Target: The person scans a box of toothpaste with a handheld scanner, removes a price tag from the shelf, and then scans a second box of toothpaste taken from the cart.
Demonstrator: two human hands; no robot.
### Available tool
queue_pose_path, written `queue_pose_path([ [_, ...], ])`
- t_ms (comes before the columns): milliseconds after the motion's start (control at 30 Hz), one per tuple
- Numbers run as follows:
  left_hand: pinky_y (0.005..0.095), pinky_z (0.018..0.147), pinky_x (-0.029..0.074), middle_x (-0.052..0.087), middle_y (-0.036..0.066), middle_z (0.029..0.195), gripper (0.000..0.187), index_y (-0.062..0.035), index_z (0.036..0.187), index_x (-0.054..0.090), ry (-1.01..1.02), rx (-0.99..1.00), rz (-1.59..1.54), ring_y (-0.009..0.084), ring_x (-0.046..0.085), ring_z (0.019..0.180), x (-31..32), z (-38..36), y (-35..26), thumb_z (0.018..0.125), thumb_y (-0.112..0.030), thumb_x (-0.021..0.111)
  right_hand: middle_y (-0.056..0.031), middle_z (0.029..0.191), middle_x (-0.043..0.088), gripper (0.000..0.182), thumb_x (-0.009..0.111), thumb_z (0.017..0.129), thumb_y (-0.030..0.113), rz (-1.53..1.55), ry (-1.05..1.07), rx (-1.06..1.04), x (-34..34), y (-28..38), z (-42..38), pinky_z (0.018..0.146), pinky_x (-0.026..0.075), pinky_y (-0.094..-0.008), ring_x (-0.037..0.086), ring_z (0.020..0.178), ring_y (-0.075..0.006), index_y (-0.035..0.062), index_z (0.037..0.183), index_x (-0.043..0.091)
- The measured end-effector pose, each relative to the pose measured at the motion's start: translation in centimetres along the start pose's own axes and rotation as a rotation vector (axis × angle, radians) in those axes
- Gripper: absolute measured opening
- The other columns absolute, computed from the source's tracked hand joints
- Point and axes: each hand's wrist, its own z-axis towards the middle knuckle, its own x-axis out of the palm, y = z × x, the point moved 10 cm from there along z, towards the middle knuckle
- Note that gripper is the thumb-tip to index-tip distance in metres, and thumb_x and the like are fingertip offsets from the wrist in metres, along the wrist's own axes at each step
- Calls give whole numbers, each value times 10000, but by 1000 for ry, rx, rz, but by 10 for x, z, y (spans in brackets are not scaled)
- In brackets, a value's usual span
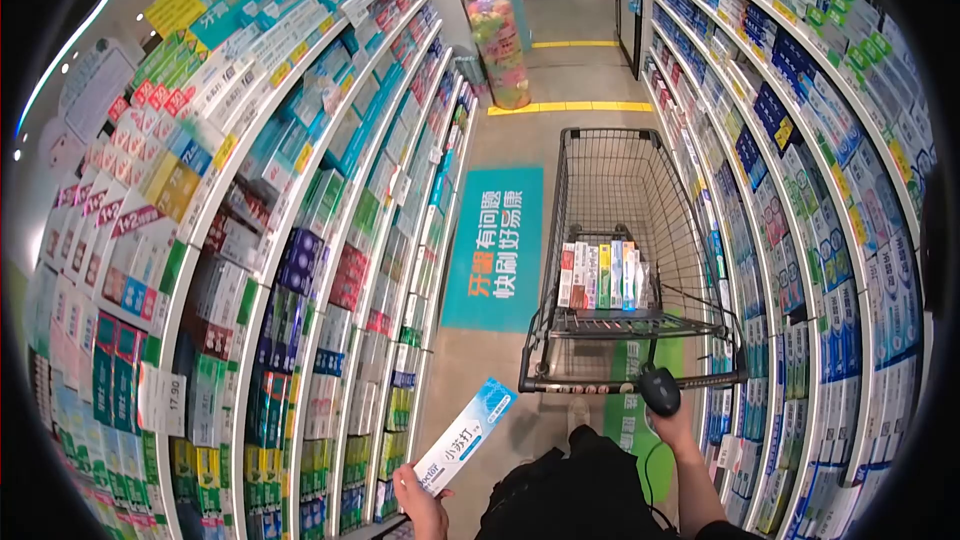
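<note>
My left hand is closed around the lower end of a white and blue toothpaste box. The box tilts up to the right, its printed front facing me. My right hand is wrapped round a black rounded device just behind the shopping cart's rear bar; most of its fingers are hidden. A thin black cable hangs near that wrist. Ahead stands a black wire shopping cart, with several upright small boxes in its rear part, near the handle.
Shelves of boxed toothpaste line the left side, with a price tag at their edge. More stocked shelves run close along the cart's right. A teal floor sign lies left of the cart. Farther on stands a colourful column.
</note>
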Motion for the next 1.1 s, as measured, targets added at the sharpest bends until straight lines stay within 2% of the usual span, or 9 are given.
queue_pose_path([
  [133, 282, 386, 457, 600, 62, 836, 310, -97, 1041, 453, -71, -34, 25, 170, 644, 680, 26, 2, 2, 989, -395, 386, -113, 954, 650, 385, 708, 691, 43, 153, -372, 232, -79, -60, -12, 877, 457, -349, 618, 925, -226, -21, 1062, 623],
  [233, 284, 389, 455, 602, 63, 855, 323, -95, 1057, 453, -73, 18, -11, 172, 644, 695, 48, 0, -6, 988, -403, 384, -141, 1024, 632, 319, 641, 806, 32, 46, -702, 120, -143, -54, 10, 889, 442, -352, 604, 956, -245, -43, 1108, 577],
  [500, 282, 388, 447, 615, 69, 941, 393, -74, 1116, 461, -68, 124, -110, 179, 643, 735, 89, -2, -37, 982, -434, 377, -191, 985, 579, 440, 710, 776, 116, -504, -879, 198, -214, -46, 67, 831, 450, -429, 581, 908, -360, -55, 1132, 516],
  [633, 261, 404, 426, 647, 57, 896, 417, -67, 1089, 497, 13, 122, -119, 145, 633, 721, 91, 20, -14, 979, -452, 381, -179, 984, 653, 700, 853, 646, 318, -17, -785, 294, -244, -134, 108, 814, 488, -374, 629, 886, -266, -87, 1126, 544],
  [667, 371, 697, 455, 620, 78, 1064, 434, 2, 1232, 492, -30, 147, 342, 219, 601, 907, 94, 10, -24, 979, -344, 427, -185, 1046, 629, 739, 864, 629, 315, -169, -775, 434, -251, -130, 113, 850, 474, -376, 605, 929, -263, -92, 1145, 525],
  [733, 294, 588, 437, 602, 95, 958, 286, 5, 1110, 522, -10, 119, 159, 192, 589, 810, 122, -4, -43, 970, -210, 396, -225, 1107, 600, 753, 853, 624, 289, -280, -807, 404, -254, -89, 121, 907, 448, -374, 592, 1014, -301, -78, 1180, 502],
  [767, 283, 576, 429, 602, 94, 959, 290, 14, 1106, 522, 4, 8, -78, 184, 582, 795, 140, -10, -43, 972, -204, 385, -229, 1117, 602, 750, 849, 612, 291, -310, -802, 473, -252, -65, 121, 892, 458, -393, 601, 1024, -337, -40, 1187, 499],
  [967, 336, 712, 476, 601, 131, 1070, 388, 61, 1140, 517, 36, 39, 165, 226, 599, 915, 137, 4, -39, 998, -256, 345, -206, 995, 662, 640, 791, 671, 279, -362, -820, 503, -254, -60, 137, 812, 485, -458, 623, 950, -404, 81, 1203, 494],
  [1100, 399, 828, 468, 587, 133, 1111, 422, 70, 1152, 517, -17, 149, 139, 293, 581, 987, 144, -5, -53, 1002, -278, 331, -142, 857, 662, 342, 768, 718, 208, 11, -905, 344, -251, -115, 131, 646, 506, -373, 650, 744, -296, 33, 958, 598],
])
